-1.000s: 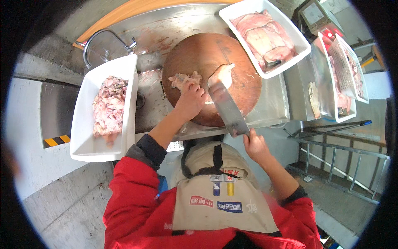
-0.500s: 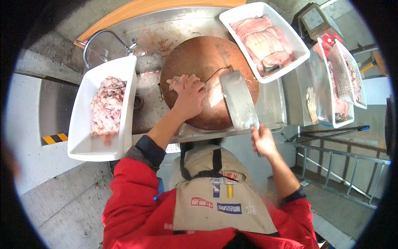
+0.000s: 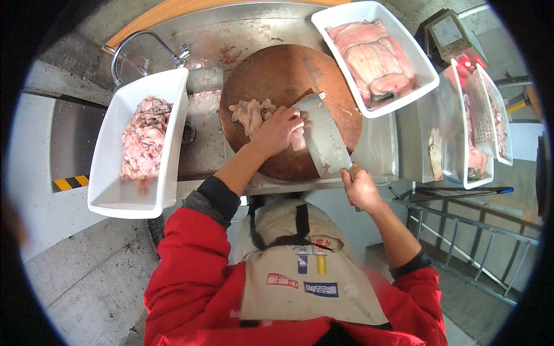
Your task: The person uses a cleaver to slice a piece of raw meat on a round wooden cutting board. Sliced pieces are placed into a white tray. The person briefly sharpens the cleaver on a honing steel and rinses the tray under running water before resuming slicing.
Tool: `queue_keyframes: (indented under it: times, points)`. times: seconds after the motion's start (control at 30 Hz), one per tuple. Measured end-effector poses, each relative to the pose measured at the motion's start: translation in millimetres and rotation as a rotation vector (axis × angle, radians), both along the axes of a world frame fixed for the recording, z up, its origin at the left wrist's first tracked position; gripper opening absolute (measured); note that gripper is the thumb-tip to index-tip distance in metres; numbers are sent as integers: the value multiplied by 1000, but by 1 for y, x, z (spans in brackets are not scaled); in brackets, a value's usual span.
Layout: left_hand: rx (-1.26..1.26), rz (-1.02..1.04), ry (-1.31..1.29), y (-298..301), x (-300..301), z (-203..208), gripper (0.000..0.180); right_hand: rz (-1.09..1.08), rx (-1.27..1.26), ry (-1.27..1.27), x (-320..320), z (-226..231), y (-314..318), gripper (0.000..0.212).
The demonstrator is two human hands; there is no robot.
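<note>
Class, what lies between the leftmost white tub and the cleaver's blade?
The head view shows steel counter, drain hole, round board, meat pieces and left hand.

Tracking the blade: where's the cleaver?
In the head view, the cleaver is right of centre, held in the right hand over the round board, beside the left hand.

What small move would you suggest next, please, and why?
I'd perhaps slide the left hand slightly away from the cleaver before any cut: its fingers rest on the meat close beside the blade, which the right hand holds over the board.
</note>
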State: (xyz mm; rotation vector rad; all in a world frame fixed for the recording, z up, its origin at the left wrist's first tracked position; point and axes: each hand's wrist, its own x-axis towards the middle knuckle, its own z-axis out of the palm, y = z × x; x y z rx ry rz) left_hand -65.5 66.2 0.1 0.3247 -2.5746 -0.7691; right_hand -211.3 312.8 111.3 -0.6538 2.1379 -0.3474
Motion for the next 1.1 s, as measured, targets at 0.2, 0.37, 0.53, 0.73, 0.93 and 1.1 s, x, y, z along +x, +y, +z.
queue_keyframes:
  times: [0.2,0.37,0.53,0.73,0.93,1.1]
  points:
    - [64,-49,-22,-4,-1,1,23,162,-170,315,7,-27,-17,40]
    - [-8,-117,-56,-4,2,0,22,175,-307,359,5,-45,-45,39]
    - [-155,-187,-73,-4,4,-6,19,153,-336,394,7,-54,-72,39]
    - [-174,-156,-24,0,9,-11,13,154,-308,428,22,-55,-50,33]
    - [-139,-131,-69,-2,11,-16,11,141,-261,354,45,-49,31,30]
    - [-291,124,-76,-3,14,9,13,142,-12,244,48,-16,107,29]
